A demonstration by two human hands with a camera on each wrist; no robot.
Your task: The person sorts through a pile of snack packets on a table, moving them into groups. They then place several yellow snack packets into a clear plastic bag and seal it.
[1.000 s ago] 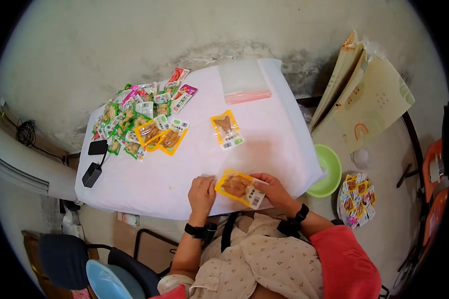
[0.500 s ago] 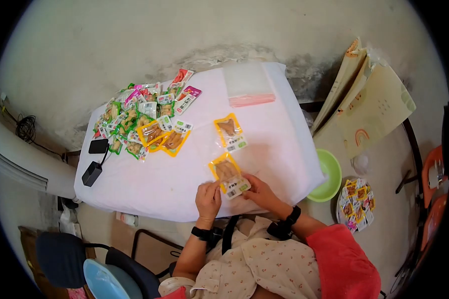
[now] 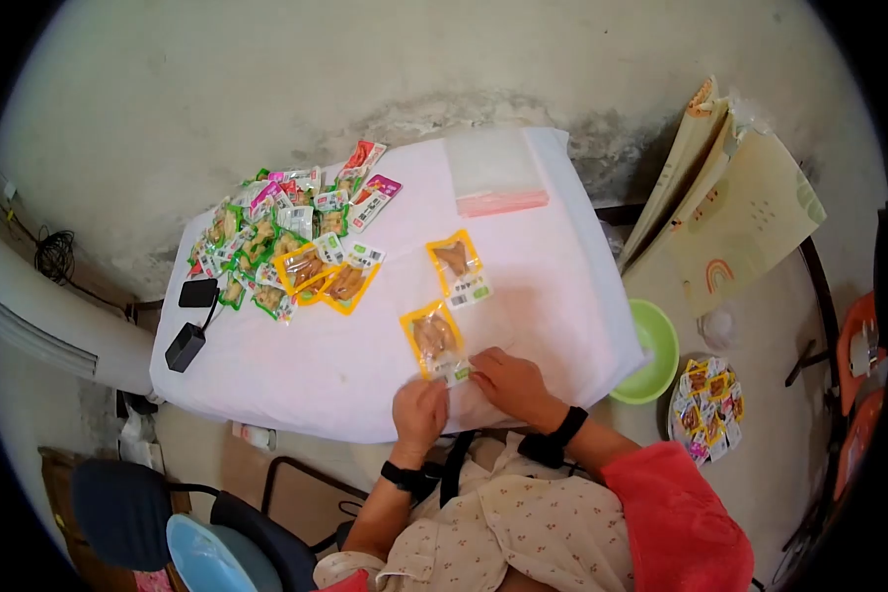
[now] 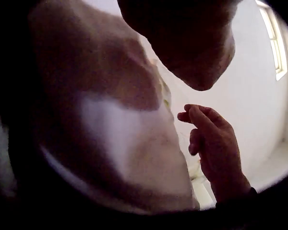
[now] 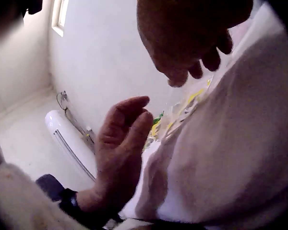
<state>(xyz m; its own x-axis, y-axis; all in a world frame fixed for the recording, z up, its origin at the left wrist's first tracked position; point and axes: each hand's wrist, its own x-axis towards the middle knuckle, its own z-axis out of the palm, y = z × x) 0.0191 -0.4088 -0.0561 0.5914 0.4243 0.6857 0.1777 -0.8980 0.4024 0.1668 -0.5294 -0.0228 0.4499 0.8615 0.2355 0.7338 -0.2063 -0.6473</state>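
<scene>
**Orange packet being lined up at the near edge**

We're at the tabletop, and both hands meet at the 6 o'clock end of the orange packet. It lies flat on the white cloth, long side running 12 to 6, just below a second orange packet. The left hand touches the label end with its fingers straight and relaxed, clasping nothing. The right hand rests at the packet's 5 o'clock corner, its fingers loosely bent and nothing pinched (the wrist views are dim, so we can't make out the exact contact).

We'd call this the placing step: the packet is down and getting nudged into line under its twin. The next move, as we judge it, calls for lifting both hands off without dragging the packet. One hand then has a long reach to the snack pile at 10 o'clock, or to the clear bag at 12.
</scene>
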